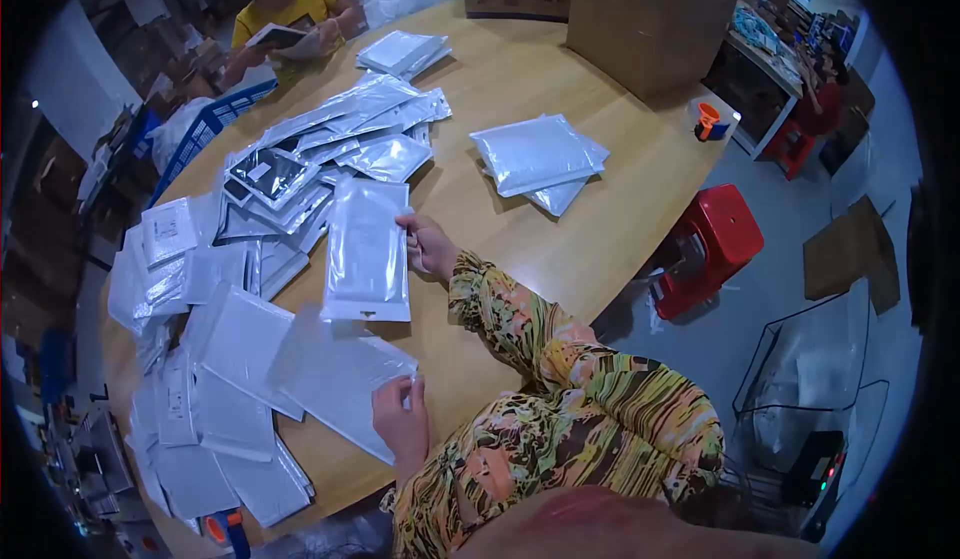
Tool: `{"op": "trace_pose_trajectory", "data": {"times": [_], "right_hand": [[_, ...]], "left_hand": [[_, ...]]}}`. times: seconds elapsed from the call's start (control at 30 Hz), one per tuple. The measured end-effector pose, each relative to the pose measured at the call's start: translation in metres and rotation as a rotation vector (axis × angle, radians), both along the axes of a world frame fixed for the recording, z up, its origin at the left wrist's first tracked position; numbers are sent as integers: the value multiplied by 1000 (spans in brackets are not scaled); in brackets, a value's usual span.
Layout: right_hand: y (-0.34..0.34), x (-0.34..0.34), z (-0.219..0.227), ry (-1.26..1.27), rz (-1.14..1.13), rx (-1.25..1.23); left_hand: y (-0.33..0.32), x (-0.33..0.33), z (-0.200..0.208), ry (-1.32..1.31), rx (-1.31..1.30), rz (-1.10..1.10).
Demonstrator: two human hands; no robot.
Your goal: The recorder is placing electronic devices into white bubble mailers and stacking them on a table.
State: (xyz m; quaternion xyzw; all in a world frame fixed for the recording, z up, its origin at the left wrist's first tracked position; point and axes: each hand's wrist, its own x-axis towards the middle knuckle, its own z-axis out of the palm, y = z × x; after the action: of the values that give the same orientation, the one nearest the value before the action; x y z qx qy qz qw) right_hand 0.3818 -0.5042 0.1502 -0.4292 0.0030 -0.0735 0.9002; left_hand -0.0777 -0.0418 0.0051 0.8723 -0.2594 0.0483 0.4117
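My right hand (430,245) grips the right edge of a flat, glossy white plastic pouch (366,249) with a hang hole at its near end, held above the table. Closer to me, my left hand (402,421) is closed with curled fingers at the edge of a large translucent white plastic bag (345,384). That bag lies slanted over the near-left table, its far end blurred. Left of it spreads a heap of white bags (235,399). Beyond the held pouch is a pile of silvery packed pouches (350,124), some with dark contents.
Two stacked white packages (540,159) lie mid-table on the wooden tabletop (480,289). Cardboard boxes (650,24) stand at the far edge, and an orange-and-blue tape dispenser (710,122) at the right. Red stools (712,244) are beside the table. A person in yellow (300,4) handles a package across it.
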Motion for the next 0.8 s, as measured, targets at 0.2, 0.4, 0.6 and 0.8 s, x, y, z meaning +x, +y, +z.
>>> {"op": "trace_pose_trajectory", "data": {"times": [0.2, 0.4, 0.6, 0.8], "right_hand": [[5, -50, -19, -35, -32, 103], [0, -73, -14, -55, -65, 194], [7, -88, -57, -60, -138, 317], [-36, -119, -80, -59, -257, 382]], "left_hand": [[-4, -15, -3, 60, 28, 8], [-19, -23, -1, 68, 51, -132], [3, -16, 28, 188, 148, -383], [28, 31, 69, 305, 201, -226]]}}
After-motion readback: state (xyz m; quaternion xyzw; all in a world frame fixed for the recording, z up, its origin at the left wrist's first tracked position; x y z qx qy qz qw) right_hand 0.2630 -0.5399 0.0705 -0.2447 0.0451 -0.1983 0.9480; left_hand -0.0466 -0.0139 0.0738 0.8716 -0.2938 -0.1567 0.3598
